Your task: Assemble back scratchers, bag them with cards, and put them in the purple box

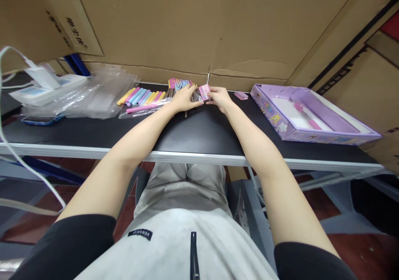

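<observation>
One pink card (pixel 204 91) sits just left of the right hand (pixel 220 98), which pinches its edge — the left hand (pixel 185 98) opposite, thumb near, its grip impossible to tell.

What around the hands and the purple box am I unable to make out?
- Head view: print on the pink card by the right hand, too small to read.
- Head view: colourful loops, partly hidden by the left hand.
- Head view: pink item in the purple box, details blurred.
- Head view: both upper sleeves, cut off by the frame edge.
</observation>
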Available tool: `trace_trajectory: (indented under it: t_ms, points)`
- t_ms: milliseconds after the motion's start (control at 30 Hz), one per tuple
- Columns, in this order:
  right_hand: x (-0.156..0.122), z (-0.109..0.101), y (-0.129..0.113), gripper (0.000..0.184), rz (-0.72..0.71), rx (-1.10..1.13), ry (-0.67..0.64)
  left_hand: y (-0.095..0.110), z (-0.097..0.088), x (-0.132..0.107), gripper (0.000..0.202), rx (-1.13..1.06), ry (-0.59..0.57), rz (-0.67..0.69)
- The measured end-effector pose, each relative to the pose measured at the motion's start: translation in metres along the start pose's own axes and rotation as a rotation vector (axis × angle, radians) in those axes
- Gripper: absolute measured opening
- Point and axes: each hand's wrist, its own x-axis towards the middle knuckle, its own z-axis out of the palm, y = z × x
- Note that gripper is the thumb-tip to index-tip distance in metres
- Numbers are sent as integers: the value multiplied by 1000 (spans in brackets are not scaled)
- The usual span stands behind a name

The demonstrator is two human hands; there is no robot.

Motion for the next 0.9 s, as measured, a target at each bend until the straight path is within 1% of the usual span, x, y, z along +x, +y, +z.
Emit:
trace_trajectory:
  t_ms: [67, 333, 533, 667, 900]
  points:
    - [-2, 2, -2, 22, 10, -15, 15, -2, 2, 1, 71, 11, 10, 1]
    - [-8, 5, -9, 24, 52, -53, 105, -7, 8, 2, 73, 1, 45, -15]
    - [-16, 6, -18, 24, 124, 34, 126, -13, 12, 5, 72, -17, 62, 21]
    - [-15, 6, -18, 23, 117, 50, 114, -16, 13, 6, 72, -36, 77, 29]
    - [-13, 5, -16, 27, 75, 61, 107, -15, 10, 4, 72, -35, 56, 11]
